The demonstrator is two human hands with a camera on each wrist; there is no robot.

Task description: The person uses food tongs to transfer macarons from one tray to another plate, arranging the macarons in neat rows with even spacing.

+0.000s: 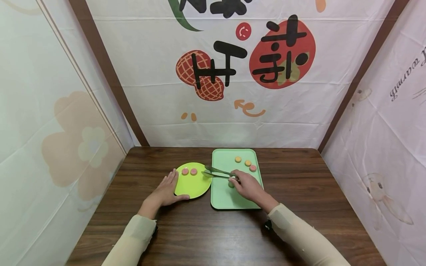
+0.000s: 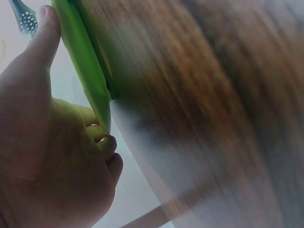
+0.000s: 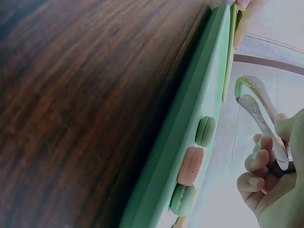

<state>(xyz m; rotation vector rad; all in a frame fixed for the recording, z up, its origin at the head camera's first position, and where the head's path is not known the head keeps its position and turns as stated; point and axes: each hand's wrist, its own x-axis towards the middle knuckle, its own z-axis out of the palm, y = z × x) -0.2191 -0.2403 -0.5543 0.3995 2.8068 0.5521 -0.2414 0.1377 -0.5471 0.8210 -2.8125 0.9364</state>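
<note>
My right hand (image 1: 247,186) grips a pair of metal tongs (image 1: 219,172) above the light green tray (image 1: 221,201). The tongs' perforated tips stand apart over the right rim of the yellow-green plate (image 1: 193,190); a green patch (image 3: 238,88) shows between them, and I cannot tell whether it is a macaron or a reflection. Two pink macarons (image 1: 189,171) lie toward the plate's far side. My left hand (image 1: 166,191) rests against the plate's left rim, fingers straight and thumb spread along the near edge. Below the right hand a green macaron (image 1: 231,184) is partly hidden on the tray.
Farther back on the tray are two yellow macarons (image 1: 237,159) and a pink macaron (image 1: 253,168). Plate and tray stand side by side on a dark wooden table (image 1: 186,236). Printed cloth walls (image 1: 159,111) enclose its back and sides.
</note>
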